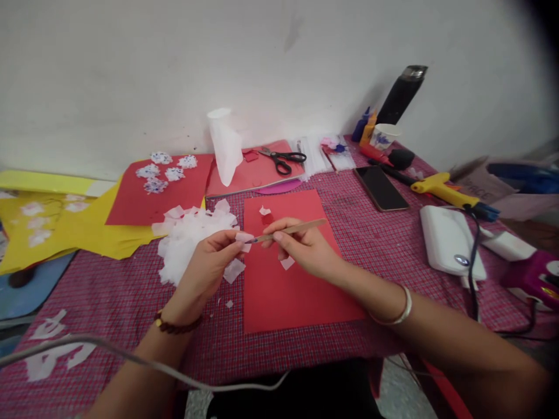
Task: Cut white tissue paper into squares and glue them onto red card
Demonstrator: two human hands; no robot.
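Between thumb and fingers, my left hand (216, 256) pinches a small white tissue paper square (244, 238). My right hand (301, 247) grips a thin wooden stick (305, 226), whose dark-tinted tip meets the paper square. Both hands are above a red paper sheet (283, 297) lying on the table. On that sheet rest a small white scrap (264, 210) and another paper piece (287, 263) below the right hand. A heap of white tissue squares (183, 244) lies just left of the sheet, partly behind my left hand.
Several speckled white paper puffs (156, 185) sit on another red sheet (126, 203). Behind are black-handled scissors (283, 166) and a white paper roll (225, 145). At right lie a phone (381, 187), a yellow glue gun (441, 187) and a white power bank (449, 241). A cable (174, 372) crosses the foreground.
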